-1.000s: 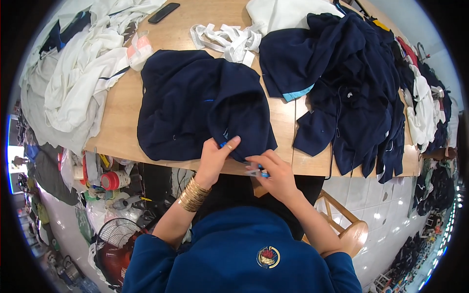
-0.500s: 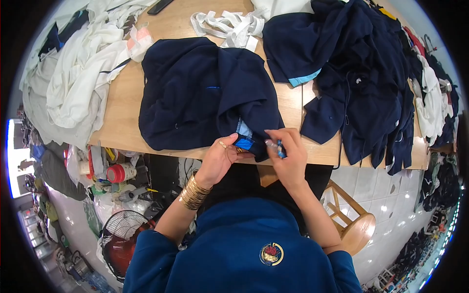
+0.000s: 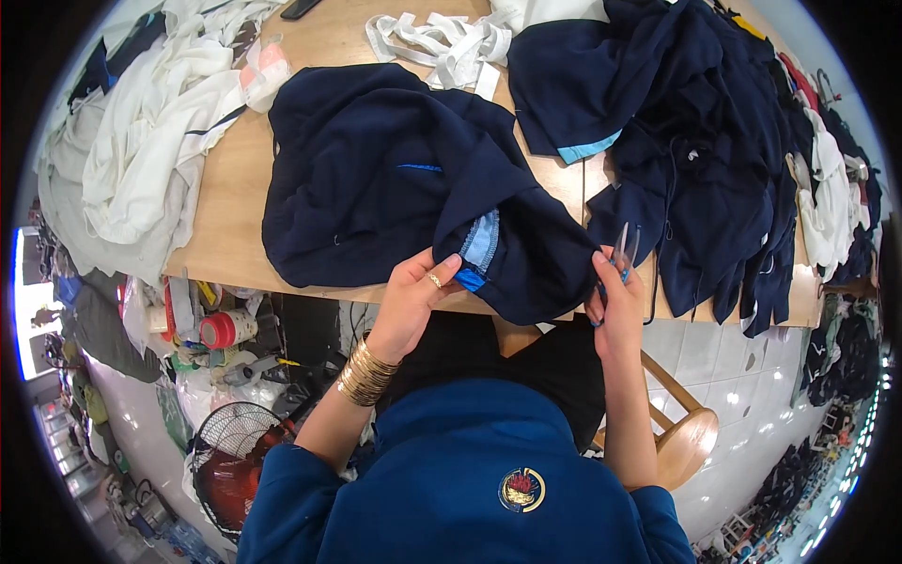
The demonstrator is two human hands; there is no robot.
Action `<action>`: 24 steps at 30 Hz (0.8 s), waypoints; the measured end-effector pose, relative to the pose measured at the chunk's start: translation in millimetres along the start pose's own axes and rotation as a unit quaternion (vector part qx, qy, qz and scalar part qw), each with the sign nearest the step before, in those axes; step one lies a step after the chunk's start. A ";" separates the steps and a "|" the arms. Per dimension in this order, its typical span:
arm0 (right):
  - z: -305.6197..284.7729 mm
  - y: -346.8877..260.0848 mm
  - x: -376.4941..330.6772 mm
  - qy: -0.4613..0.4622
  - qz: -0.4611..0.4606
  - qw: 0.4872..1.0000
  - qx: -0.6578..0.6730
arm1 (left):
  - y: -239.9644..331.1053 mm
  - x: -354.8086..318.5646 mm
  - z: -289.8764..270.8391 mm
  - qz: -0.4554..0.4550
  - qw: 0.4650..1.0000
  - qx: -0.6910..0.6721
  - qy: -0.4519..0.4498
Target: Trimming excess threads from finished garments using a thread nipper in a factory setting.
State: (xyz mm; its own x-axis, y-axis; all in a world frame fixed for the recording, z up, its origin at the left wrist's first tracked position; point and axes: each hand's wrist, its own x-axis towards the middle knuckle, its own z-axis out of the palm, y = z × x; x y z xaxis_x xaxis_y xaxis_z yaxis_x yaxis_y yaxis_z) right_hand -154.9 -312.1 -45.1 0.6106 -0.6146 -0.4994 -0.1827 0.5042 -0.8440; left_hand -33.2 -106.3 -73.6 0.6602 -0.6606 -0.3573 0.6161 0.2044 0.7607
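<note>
A navy blue garment lies spread near the table's front edge, its lower right part lifted and stretched between my hands. My left hand, with a ring and gold bangles, is closed on its edge beside a bright blue patch and a light blue stitched strip. My right hand is closed around small blue-handled scissors, blades pointing away from me. Its thumb and fingertips also pinch the garment's right corner. A short blue line shows in the garment's middle.
More navy garments are heaped on the right of the wooden table. White cloth is piled at left, with white straps at the back. Below are a fan, a red-and-white container and a wooden stool.
My right hand has moved right and taken hold of the garment's corner, pulling the fabric taut. More of the light blue strip shows. The scissors' blades now point away from me.
</note>
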 end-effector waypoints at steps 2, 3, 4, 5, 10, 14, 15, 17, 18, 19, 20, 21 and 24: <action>-11.9 14.7 14.6 0.047 -0.224 0.947 -0.225 | 2.0 1.0 4.3 -0.017 0.999 -0.015 -0.031; -17.8 21.9 20.3 0.086 -0.422 0.795 -0.427 | 2.6 1.4 7.4 -0.018 0.999 -0.015 -0.033; -3.2 13.8 7.7 0.086 -0.389 0.806 -0.438 | 3.2 -0.8 5.1 -0.024 0.999 -0.016 -0.024; 3.8 7.6 -2.2 0.085 -0.389 0.806 -0.439 | 3.5 -1.7 6.9 -0.032 0.999 -0.018 -0.024; 23.7 -2.4 -27.4 -0.058 -0.280 0.866 -0.409 | 5.5 -1.5 15.0 -0.029 0.998 0.046 -0.039; 24.9 -7.9 -32.3 -0.099 -0.296 0.840 -0.444 | 10.7 -2.4 19.7 -0.040 0.997 0.049 -0.041; 24.4 -7.8 -32.4 -0.099 -0.296 0.840 -0.444 | 10.3 -2.9 20.5 -0.039 0.997 0.049 -0.041; 23.3 -7.7 -32.5 -0.118 -0.291 0.826 -0.469 | 9.1 -3.9 22.7 -0.011 0.999 0.035 -0.019; 23.9 -7.5 -33.2 -0.117 -0.292 0.825 -0.469 | 9.0 -3.9 23.3 -0.011 0.999 0.035 -0.019; 25.5 -6.8 -33.9 -0.123 -0.297 0.821 -0.471 | 9.2 -3.8 23.6 -0.003 0.999 0.033 -0.013; 26.9 -6.2 -34.4 -0.130 -0.303 0.817 -0.473 | 9.5 -3.8 23.9 0.004 1.000 0.030 -0.006; 27.3 -5.7 -34.5 -0.129 -0.303 0.818 -0.472 | 9.3 -3.5 24.1 0.005 0.999 0.031 -0.006; 31.1 -3.1 -34.6 -0.141 -0.334 0.812 -0.458 | 7.6 -3.5 22.6 0.003 1.000 0.025 -0.002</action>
State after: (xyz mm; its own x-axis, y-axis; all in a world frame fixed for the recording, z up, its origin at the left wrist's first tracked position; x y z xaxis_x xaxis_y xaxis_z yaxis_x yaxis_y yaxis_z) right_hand -151.5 -273.5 -19.2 0.9376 -0.3372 0.0855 -0.1553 -0.6257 -0.7645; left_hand -40.6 -118.8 -54.3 0.6627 -0.6620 -0.3502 0.5894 0.1725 0.7892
